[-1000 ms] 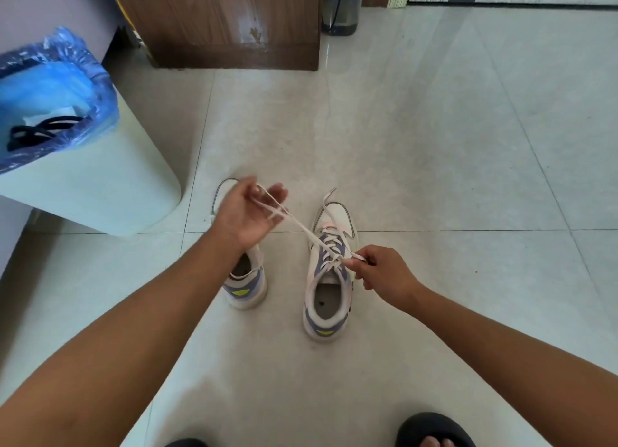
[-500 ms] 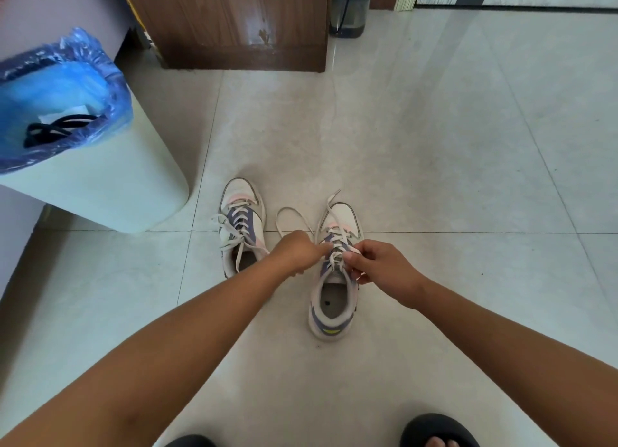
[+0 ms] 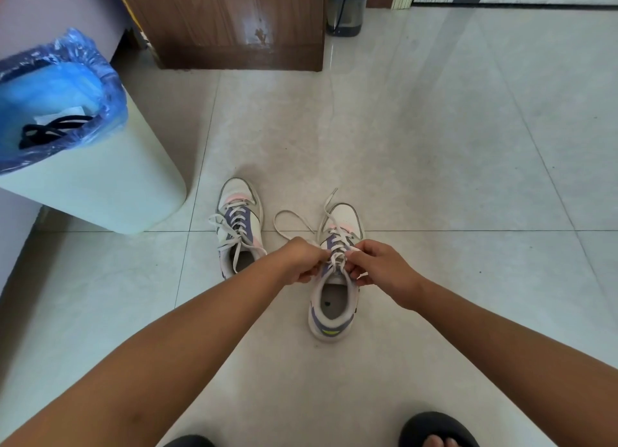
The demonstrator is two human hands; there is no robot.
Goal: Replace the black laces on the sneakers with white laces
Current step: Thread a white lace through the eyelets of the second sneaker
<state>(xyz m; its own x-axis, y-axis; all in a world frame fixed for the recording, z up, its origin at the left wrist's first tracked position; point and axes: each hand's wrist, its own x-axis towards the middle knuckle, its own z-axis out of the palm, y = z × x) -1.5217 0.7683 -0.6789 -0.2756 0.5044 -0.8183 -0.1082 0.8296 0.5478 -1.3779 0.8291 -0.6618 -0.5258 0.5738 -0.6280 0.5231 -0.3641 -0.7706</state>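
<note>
Two white and purple sneakers stand side by side on the tiled floor. The left sneaker [image 3: 238,227] carries a white lace with loose ends. Over the right sneaker [image 3: 334,299] both my hands meet at its tongue. My left hand [image 3: 301,261] pinches the white lace [image 3: 294,220] at the upper eyelets, and my right hand [image 3: 378,266] pinches the same lace from the other side. A loop and one free end of this lace trail on the floor beyond the toe. The black laces [image 3: 50,132] lie inside the bin.
A pale bin [image 3: 100,192] with a blue plastic liner stands at the left, close to the left sneaker. A brown wooden cabinet [image 3: 227,21] and a water bottle [image 3: 344,11] are at the back. My feet in dark slippers [image 3: 438,430] show at the bottom edge.
My left hand has come down from a raised position holding the lace stretched out, over to the right sneaker's tongue. The lace now lies slack in a loop on the floor.
</note>
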